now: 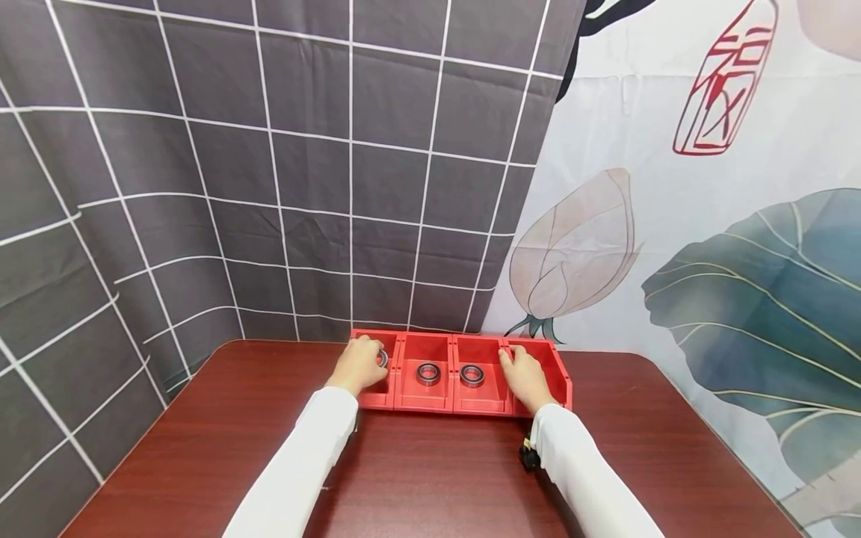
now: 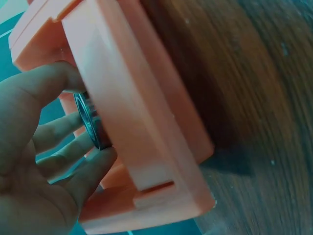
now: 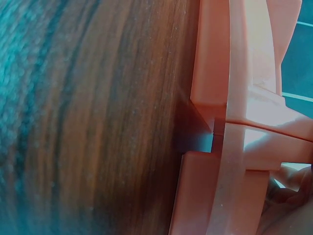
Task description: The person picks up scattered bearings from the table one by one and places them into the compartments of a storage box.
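Note:
My left hand [image 1: 359, 365] reaches into the leftmost compartment of a row of red plastic bins [image 1: 424, 410]. It pinches a metal ring bearing [image 2: 100, 131] between thumb and fingers, seen close behind the bin's front wall in the left wrist view. Another bearing [image 1: 428, 382] lies flat in the second compartment, and a third bearing [image 1: 471, 384] lies in the compartment beside it. My right hand [image 1: 528, 379] is at the rightmost compartment, its fingertips by the dividing wall. In the right wrist view only part of its fingers [image 3: 288, 200] shows; whether they hold anything is hidden.
The bins stand at the back of a reddish-brown wooden table [image 1: 430, 478]. Right behind rises a grey curtain [image 1: 309, 187] with white grid lines, next to a white floral cloth [image 1: 605, 134]. A small black device [image 1: 529, 456] is at the right wrist.

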{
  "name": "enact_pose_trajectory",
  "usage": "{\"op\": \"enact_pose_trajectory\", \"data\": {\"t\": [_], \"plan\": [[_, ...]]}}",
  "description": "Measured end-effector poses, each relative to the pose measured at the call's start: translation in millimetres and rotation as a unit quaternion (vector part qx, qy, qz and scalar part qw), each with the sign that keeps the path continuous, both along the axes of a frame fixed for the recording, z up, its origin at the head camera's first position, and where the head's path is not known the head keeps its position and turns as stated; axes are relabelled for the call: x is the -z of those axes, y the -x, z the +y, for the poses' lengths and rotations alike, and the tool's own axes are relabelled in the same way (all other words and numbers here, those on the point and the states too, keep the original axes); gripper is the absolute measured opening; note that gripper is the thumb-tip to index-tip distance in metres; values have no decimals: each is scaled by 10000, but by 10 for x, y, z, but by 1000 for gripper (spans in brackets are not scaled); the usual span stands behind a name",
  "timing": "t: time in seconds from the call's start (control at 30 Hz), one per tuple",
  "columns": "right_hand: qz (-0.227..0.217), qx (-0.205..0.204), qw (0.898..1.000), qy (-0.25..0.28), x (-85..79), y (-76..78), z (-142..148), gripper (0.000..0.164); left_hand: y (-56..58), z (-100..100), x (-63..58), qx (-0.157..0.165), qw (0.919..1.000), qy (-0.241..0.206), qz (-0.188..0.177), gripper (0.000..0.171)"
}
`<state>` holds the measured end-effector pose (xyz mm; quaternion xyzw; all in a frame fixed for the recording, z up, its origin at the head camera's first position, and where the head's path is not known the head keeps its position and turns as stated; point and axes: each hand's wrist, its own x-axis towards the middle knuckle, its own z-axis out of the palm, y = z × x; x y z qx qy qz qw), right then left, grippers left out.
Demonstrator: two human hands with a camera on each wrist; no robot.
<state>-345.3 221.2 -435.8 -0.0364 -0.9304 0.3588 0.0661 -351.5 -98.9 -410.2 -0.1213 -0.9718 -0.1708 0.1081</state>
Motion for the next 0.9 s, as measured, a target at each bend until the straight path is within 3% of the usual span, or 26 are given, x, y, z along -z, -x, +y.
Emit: {"op": "enact_pose_trajectory", "data": {"t": [0.23, 0.5, 0.9], "plan": [[22, 32, 10000, -15, 1, 4, -5, 52, 50, 24, 60, -33, 9993, 359, 2, 22], [-14, 29, 10000, 44, 4, -5, -15, 54, 29, 65, 85, -169, 9993, 237, -254, 34], [-22, 73, 10000, 26, -2, 0, -16, 51, 54, 76, 171, -165, 9982, 329, -480, 26]]}}
